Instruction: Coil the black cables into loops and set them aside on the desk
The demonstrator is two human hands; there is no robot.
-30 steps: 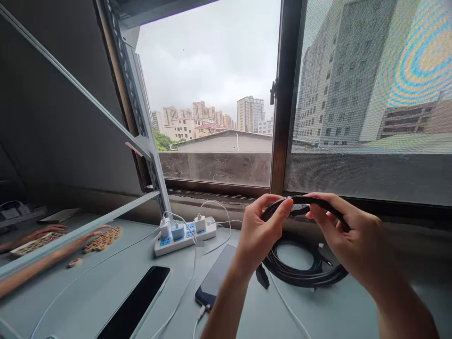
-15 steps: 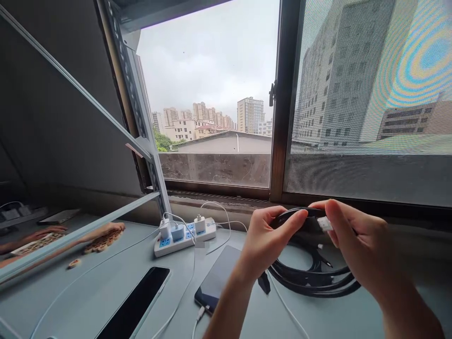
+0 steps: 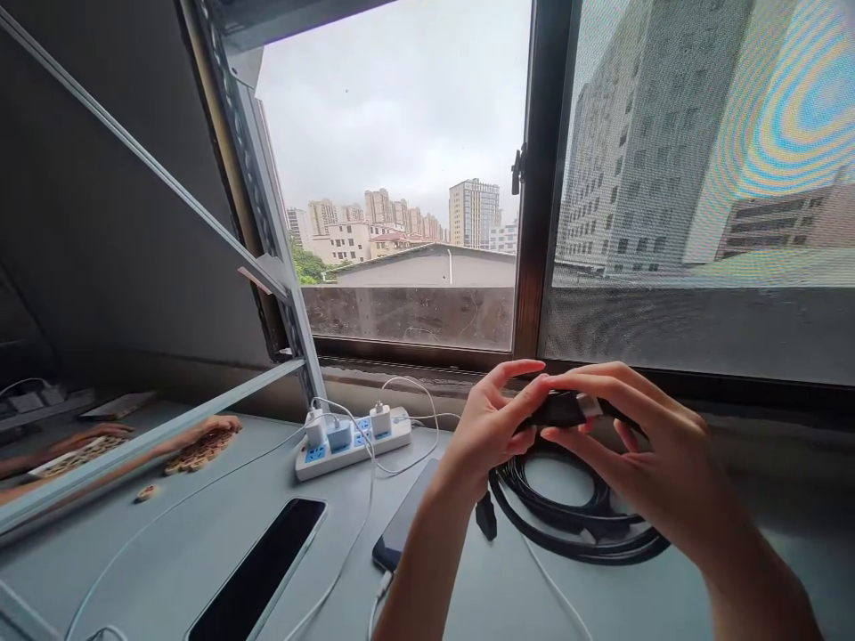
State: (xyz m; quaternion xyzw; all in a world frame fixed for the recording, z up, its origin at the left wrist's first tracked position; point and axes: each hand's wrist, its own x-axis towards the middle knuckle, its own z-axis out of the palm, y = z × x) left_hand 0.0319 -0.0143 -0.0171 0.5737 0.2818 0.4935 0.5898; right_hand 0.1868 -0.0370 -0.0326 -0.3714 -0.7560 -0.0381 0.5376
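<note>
A black cable plug (image 3: 559,409) with a pale metal end is held up between my two hands. Its near end is pinched by the thumb and fingers of my left hand (image 3: 491,427). My right hand (image 3: 658,450) curves around the pale end, fingers above and thumb below. Beneath them, a coil of black cable (image 3: 567,549) hangs in loops over the table; whether it touches the surface is hard to tell. Another black connector (image 3: 486,516) dangles below my left wrist.
A white power strip (image 3: 354,448) with several chargers stands by the window. A phone (image 3: 260,570) and a dark tablet-like device (image 3: 404,521) lie on the table, among white cords. Beyond the metal shelf frame (image 3: 160,414), another person's hand (image 3: 212,427) rests on small brownish pieces (image 3: 197,452).
My right hand has moved left and closer to my left hand, its fingers now over the plug. The coil and dangling connector have shifted slightly left.
</note>
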